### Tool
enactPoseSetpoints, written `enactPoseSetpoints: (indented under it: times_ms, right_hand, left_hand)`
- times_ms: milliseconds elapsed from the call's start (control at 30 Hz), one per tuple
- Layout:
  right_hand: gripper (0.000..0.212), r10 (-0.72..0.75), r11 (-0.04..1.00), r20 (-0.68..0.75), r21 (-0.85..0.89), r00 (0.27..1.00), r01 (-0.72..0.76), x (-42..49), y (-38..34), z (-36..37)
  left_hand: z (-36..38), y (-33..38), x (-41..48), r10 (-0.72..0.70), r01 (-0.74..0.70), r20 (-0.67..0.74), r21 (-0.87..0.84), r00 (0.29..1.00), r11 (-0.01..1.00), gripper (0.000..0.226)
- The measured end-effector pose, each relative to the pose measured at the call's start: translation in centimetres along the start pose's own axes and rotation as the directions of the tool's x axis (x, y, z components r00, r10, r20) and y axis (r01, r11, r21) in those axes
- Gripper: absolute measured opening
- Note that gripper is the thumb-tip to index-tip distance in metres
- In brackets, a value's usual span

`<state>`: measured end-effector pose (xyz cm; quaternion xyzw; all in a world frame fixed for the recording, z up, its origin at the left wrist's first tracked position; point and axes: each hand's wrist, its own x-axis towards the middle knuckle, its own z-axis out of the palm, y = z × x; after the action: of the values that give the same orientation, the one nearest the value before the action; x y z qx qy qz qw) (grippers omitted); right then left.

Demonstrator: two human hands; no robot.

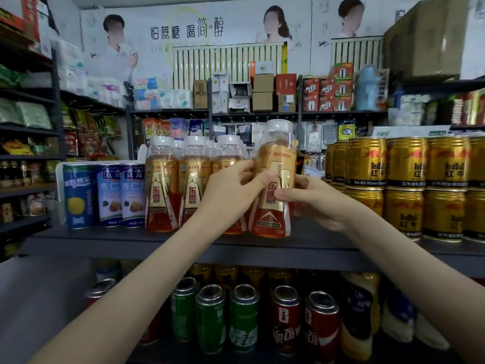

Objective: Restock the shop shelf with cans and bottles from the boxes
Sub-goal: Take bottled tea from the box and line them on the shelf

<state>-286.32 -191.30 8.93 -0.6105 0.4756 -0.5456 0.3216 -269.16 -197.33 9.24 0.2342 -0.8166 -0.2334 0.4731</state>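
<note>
Holding a clear plastic bottle (274,219) with glossy gold label and white cap, the left hand (231,190) and right hand (315,200) curl fingers round its middle at the dark shelf (105,240) front, between matching bottles (162,185) and gold cans (404,164).

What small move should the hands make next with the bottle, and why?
Probably straighten the bottle and settle it beside the row, then let go. The left hand and right hand both grip it; it leans slightly in the gap between that row and the gold cans.
</note>
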Motion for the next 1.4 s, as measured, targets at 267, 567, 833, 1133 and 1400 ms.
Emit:
enactPoseSetpoints:
  times_ms: [267, 567, 833, 1133, 1400]
  right_hand:
    - [0.054, 0.0, 1.0, -0.166, -0.021, 0.986, -0.004, 1.4, 1.4, -0.9]
    - [0.072, 0.12, 0.991, -0.25, -0.032, 0.961, -0.132, 3.6, 2.9, -1.4]
    - [0.062, 0.136, 0.984, 0.001, -0.112, 0.991, -0.135, 1.9, 1.5, -4.0]
    - [0.098, 0.144, 0.895, -0.339, -0.356, 0.93, -0.269, 6.2, 2.5, -0.7]
    - [0.094, 0.09, 0.843, -0.402, -0.456, 0.911, -0.285, 9.2, 4.1, 0.7]
  left_hand:
    - [0.6, -2.4, -1.6, 0.077, -0.081, 0.043, 0.109, 0.996, 0.991, 0.027]
    - [-0.1, -4.9, 0.3, 0.637, -0.454, -0.093, 0.623, 0.765, 0.637, 0.037]
    - [-2.4, -8.5, 0.8, 0.424, -0.374, 0.204, 0.85, 0.882, 0.371, 0.091]
    - [-3.3, -9.3, 1.5, 0.511, -0.376, 0.205, 0.89, 0.835, 0.258, 0.097]
    - [-2.9, -9.6, 1.7, 0.529, -0.394, 0.198, 0.874, 0.825, 0.286, 0.099]
